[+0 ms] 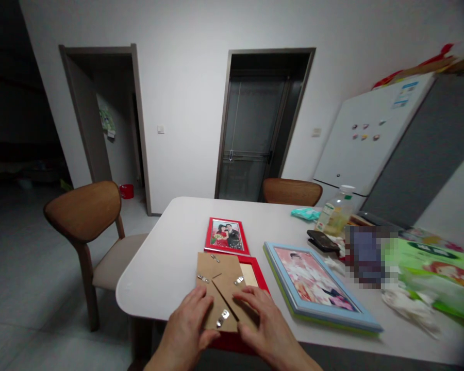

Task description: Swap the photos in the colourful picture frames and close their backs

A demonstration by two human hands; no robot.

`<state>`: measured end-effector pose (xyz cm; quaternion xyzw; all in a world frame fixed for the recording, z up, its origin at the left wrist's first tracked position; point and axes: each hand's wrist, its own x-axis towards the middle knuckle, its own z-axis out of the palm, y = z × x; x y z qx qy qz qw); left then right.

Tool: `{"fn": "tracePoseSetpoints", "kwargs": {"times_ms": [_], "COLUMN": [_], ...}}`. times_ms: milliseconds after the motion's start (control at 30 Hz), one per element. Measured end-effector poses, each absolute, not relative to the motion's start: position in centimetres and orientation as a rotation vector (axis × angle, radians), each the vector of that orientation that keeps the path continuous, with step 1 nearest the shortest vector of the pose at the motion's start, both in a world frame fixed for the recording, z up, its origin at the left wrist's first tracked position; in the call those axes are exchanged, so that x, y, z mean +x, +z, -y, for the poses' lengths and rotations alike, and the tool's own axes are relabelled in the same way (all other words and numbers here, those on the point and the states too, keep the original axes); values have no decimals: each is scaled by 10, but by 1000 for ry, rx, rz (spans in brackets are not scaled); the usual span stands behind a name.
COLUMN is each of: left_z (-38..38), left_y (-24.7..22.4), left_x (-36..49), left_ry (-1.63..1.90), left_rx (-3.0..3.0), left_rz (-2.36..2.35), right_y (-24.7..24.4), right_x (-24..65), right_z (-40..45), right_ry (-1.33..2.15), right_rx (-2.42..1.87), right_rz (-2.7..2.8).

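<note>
A brown picture frame backing board (pixel 220 293) with metal clips and a diagonal stand flap lies over a red picture frame (pixel 260 273) near the table's front edge. It sits askew, leaving the frame's right side and a pale area inside showing. My left hand (pixel 187 324) grips its left edge, thumb at the near corner. On the other side my right hand (pixel 268 322) is closed on its right part, thumb by the near edge. Just beyond lies a red-framed couple photo (pixel 227 237). To the right, a blue-framed picture (pixel 320 281) rests on a green frame (pixel 290 304).
On the white table (pixel 158 257) at the right are a bottle (pixel 336 211), a black object (pixel 322 241), a green tissue pack (pixel 436 268), crumpled tissues (pixel 410 309) and a teal wrapper (pixel 305 213). Wooden chairs stand left (pixel 85 211) and behind (pixel 293 191); a fridge (pixel 367 134) is beyond.
</note>
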<state>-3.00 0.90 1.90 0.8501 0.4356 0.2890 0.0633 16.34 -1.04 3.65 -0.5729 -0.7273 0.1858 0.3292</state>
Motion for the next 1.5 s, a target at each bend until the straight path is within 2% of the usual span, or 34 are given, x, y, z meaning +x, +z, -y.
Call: {"fn": "tracePoseSetpoints", "kwargs": {"times_ms": [133,267,500,667,900,1300,1500], "left_z": [-6,-9,-11,-8,-7,-6,-7], "left_y": [21,16,7,8,9,3,-4], "left_x": [9,19,12,9,9,10,10], "left_ry": [597,481,570,495,545,580,656], "left_rx": [2508,2487,2546,2545,2545,2536,2519], "left_rz": [-1288,-1341,-1311,-1257,-1250,-1306,-1279], "right_y": [24,17,1,1,11,8,17], "right_x": [199,204,196,199,209,205,180], "right_z": [19,14,7,4,-20,-18,14], "right_ry": [488,434,271,186,19,57,177], "right_rx": [-1657,-1671,-1641,-1628,-1869,-1779,-1433], "right_rz": [1886,1917,1981,2026,2001,2004,2258]}}
